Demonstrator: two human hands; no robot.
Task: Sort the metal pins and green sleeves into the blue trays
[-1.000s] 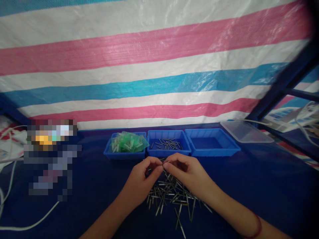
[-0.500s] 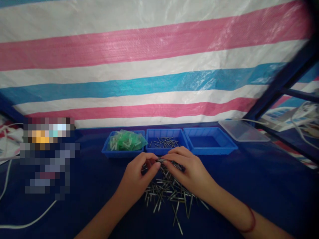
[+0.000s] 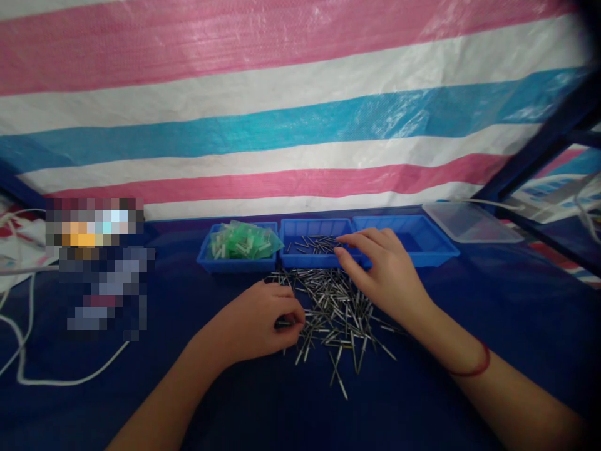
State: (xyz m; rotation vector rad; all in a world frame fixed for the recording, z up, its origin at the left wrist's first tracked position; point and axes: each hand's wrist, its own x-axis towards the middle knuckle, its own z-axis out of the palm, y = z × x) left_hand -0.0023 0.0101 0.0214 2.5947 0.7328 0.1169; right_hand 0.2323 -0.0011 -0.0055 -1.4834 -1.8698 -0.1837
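A loose pile of thin metal pins [image 3: 333, 307] is spread on the dark blue table, some with a brighter, thicker end. My left hand [image 3: 263, 319] rests at the pile's left side, thumb and fingers curled into a pinch; what lies between the tips is hidden. Over the right edge of the middle blue tray [image 3: 317, 262], my right hand [image 3: 387, 266] has thumb and forefinger apart, with no pin clearly visible between them. Several similar pins [image 3: 317, 243] lie inside that tray, close to the right fingertips.
On the left, a blue tray [image 3: 211, 262] holds green and clear plastic packets [image 3: 246, 241]. Another blue tray [image 3: 422, 241] is at the right, partly behind my right hand. Beyond it lies a clear plastic lid [image 3: 474, 222]. A white cable [image 3: 70, 381] curves across the table's left side.
My hands were together above the pile and have separated. The right moved up and right to the middle tray, while the left dropped lower beside the pile. The view tilted down.
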